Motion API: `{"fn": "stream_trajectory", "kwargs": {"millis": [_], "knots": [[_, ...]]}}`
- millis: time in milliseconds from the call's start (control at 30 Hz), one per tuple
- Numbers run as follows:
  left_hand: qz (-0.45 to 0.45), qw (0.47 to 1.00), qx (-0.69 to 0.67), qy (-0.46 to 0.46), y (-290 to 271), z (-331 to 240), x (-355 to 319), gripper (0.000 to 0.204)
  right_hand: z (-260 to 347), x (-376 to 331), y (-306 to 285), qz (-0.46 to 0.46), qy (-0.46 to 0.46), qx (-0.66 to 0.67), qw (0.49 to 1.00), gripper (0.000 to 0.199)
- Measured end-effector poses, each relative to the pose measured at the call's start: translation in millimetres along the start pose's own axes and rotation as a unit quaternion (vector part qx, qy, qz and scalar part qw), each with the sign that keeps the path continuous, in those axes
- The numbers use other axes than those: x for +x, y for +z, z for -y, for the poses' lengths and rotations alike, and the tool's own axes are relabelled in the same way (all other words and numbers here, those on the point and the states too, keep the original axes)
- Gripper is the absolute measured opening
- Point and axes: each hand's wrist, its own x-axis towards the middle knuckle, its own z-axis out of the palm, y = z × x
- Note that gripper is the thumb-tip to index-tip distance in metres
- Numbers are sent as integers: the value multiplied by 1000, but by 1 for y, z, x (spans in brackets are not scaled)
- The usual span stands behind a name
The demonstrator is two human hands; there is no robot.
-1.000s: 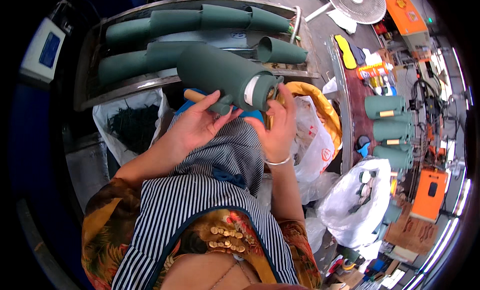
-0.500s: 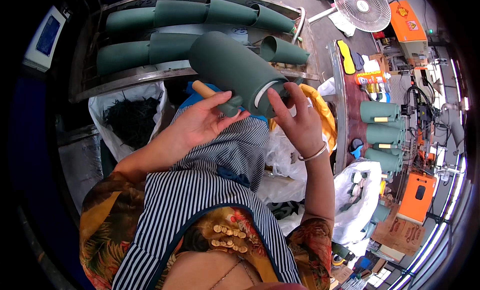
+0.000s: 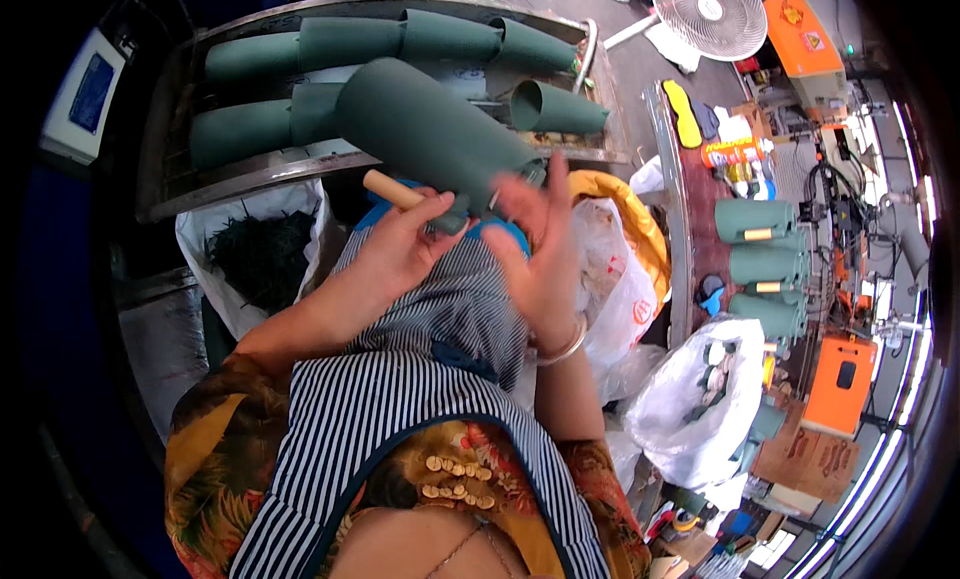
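Observation:
A dark green jug [image 3: 430, 124], a hollow cylinder, lies tilted in front of me above my lap, its mouth end toward my right hand. My left hand [image 3: 395, 239] is closed on its green handle, from which a tan, rod-like grip [image 3: 392, 189] sticks out. Beside the mouth end, my right hand [image 3: 540, 264] is turned palm up with fingers stretched apart, smeared by motion. I see nothing in it. A small white edge shows at the jug's mouth, mostly hidden by the fingers.
Green cylinders [image 3: 350, 39] lie in two rows in a metal-rimmed tray [image 3: 270, 174] ahead. A white sack of green shavings [image 3: 262, 259] stands left. Rightward are a yellow bag [image 3: 650, 229], a white sack [image 3: 650, 419], a bench with green jugs [image 3: 755, 219], and a fan [image 3: 710, 19].
My right hand has come off the jug's rim and moved down and left, its fingers spreading. The jug has shifted slightly left, still in my left hand.

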Motion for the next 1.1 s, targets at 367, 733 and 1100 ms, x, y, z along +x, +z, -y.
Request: {"fn": "stream_trajectory", "kwargs": {"millis": [367,733,1100], "knots": [[36,942,235,235,-31,25,8,22,-57,-17,30,-21,272,389,880,50],[140,930,284,187,7,49,30,20,-58,-31,43,-87,190,722,660,26],[174,393,821,376,3,10,102,33,-103,10,-318,-512,91,-89,849,29]]}}
